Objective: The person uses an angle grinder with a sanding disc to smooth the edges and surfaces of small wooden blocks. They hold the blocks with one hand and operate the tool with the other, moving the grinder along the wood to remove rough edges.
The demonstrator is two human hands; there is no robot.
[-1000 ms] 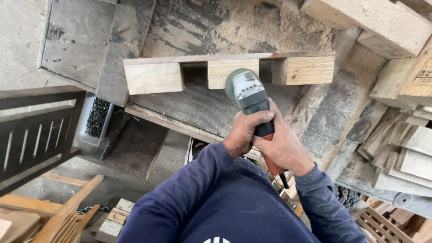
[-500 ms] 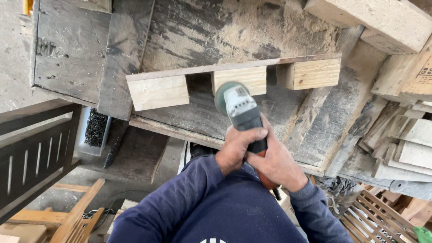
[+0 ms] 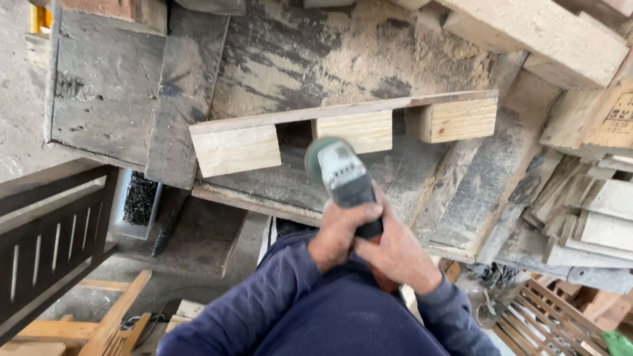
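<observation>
Head view | both hands [image 3: 369, 240] clamped on grinder [image 3: 343, 178] | clear tub [image 3: 135, 204] holds dark nails [image 3: 140, 198]

Both arms in dark blue sleeves reaching forward, left hand [image 3: 337, 232] and right hand [image 3: 395, 254] pressed together, fingers [image 3: 361, 212] curled shut, knuckles up, wrists bent slightly, right thumb apparently hidden
</observation>
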